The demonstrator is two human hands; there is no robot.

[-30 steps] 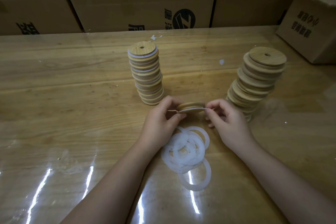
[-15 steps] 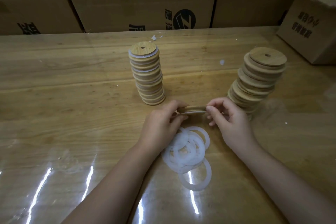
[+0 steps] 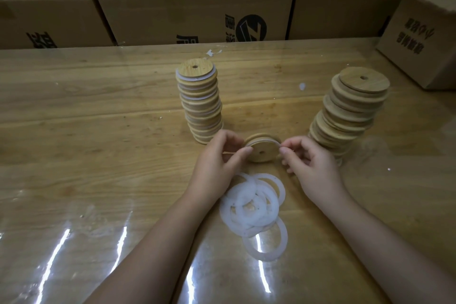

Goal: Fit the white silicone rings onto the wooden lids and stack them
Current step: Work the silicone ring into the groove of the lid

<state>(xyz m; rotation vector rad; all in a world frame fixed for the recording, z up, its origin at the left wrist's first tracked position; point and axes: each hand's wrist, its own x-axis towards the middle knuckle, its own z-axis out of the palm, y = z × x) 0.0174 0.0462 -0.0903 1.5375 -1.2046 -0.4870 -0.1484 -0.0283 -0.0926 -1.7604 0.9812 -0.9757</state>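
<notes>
A round wooden lid (image 3: pixel 262 151) with a small centre hole is held above the table, its face tilted toward me, a white silicone ring along its upper rim. My left hand (image 3: pixel 219 160) pinches its left edge and my right hand (image 3: pixel 308 163) pinches its right edge. Just below the hands lies a loose pile of several white silicone rings (image 3: pixel 254 205). Behind my left hand stands a stack of lids with white rings fitted (image 3: pixel 199 101). To the right stands a leaning stack of bare wooden lids (image 3: pixel 350 111).
The wooden table (image 3: pixel 98 131) has a glossy clear cover. Cardboard boxes (image 3: pixel 192 15) line its far edge, and another box (image 3: pixel 419 39) sits at the far right. Small white scraps (image 3: pixel 302 86) lie between the stacks.
The lid was held flat and edge-on; now it is tipped so its face and centre hole show toward me. Both hands stay at its edges.
</notes>
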